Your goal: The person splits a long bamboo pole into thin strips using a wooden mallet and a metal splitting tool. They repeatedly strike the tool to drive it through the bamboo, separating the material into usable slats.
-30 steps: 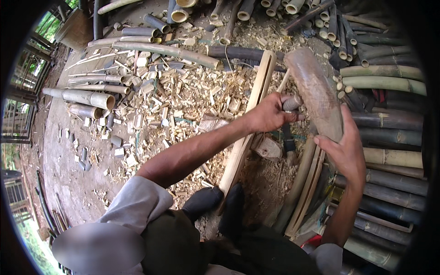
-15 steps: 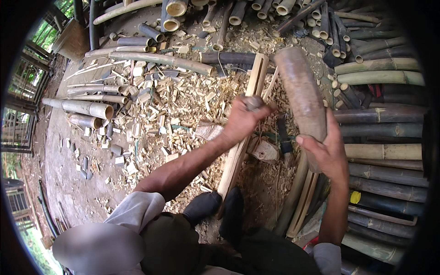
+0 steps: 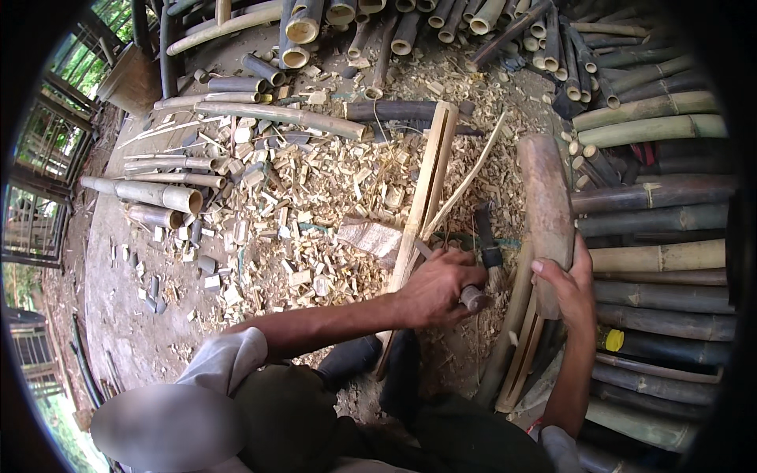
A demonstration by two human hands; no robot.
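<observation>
While hands (image 3: 505, 288) grip—bamboo (image 3: 546, 201) between.

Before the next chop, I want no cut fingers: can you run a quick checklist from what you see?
1. Left hand closed on the knife handle: ok.
2. Right hand gripping the thick bamboo piece: ok.
3. Right fingers away from the dark blade: not ok, they are close beside it.
4. Blade edge direction: cannot tell.
5. Ground of bamboo chips underfoot, loose: not ok.
</observation>
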